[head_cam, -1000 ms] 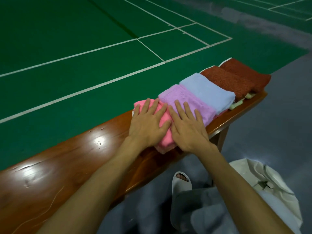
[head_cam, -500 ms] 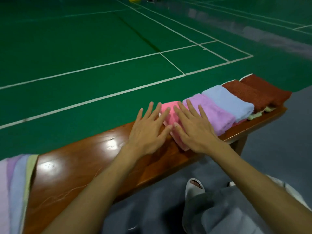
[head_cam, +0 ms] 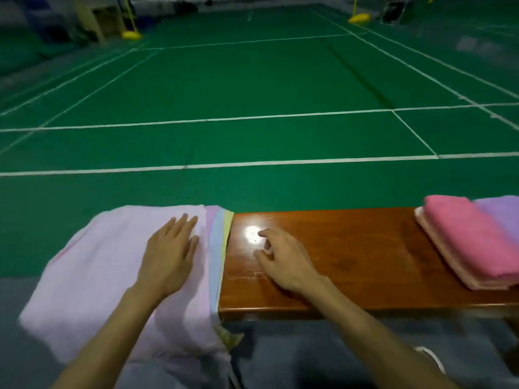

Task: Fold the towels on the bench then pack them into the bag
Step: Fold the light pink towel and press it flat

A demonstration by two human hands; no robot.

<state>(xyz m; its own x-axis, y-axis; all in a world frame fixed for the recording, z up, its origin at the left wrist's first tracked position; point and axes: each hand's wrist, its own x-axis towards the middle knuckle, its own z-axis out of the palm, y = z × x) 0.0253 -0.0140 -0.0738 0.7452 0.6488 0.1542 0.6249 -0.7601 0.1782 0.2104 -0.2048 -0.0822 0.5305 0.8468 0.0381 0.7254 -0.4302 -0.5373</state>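
Item: unfolded stack (head_cam: 118, 276) of towels, at the left end of the wooden tabletop (head_cam: 351, 262)
- Top layer: pale pink towel (head_cam: 92, 248), spread flat. Long axis across the tabletop's width, far edge pointing at the green court floor (head_cam: 252, 94), near end draped over the front edge toward the wearer. Blue edge (head_cam: 214, 248) and yellow-green edge (head_cam: 227, 234) of lower towels stepped out along the stack's right side.
- Left hand (head_cam: 168, 256): palm down on the stack's top layer near its right side, fingers (head_cam: 182, 223) straight and close together, gripping nothing. Judged to be pinning or smoothing the cloth before a fold.
- Right hand (head_cam: 283, 262): just right of the stack, over bare wood, fingers (head_cam: 264, 234) loosely curled and slightly apart, empty. Contact with the wood cannot be told. Likely placed to take the stack's right edge.
- Folded pink towel (head_cam: 471, 242): well right of the stack, a thick flat bundle, long axis across the tabletop, slanting far-left to near-right. Set aside as finished, by the look of it.
- Folded lilac towel (head_cam: 502, 217): touching the pink one on the side away from the stack, partly out of view.
- Bag: not in view.
- Stage, as judged: several towels left to fold, packing not begun
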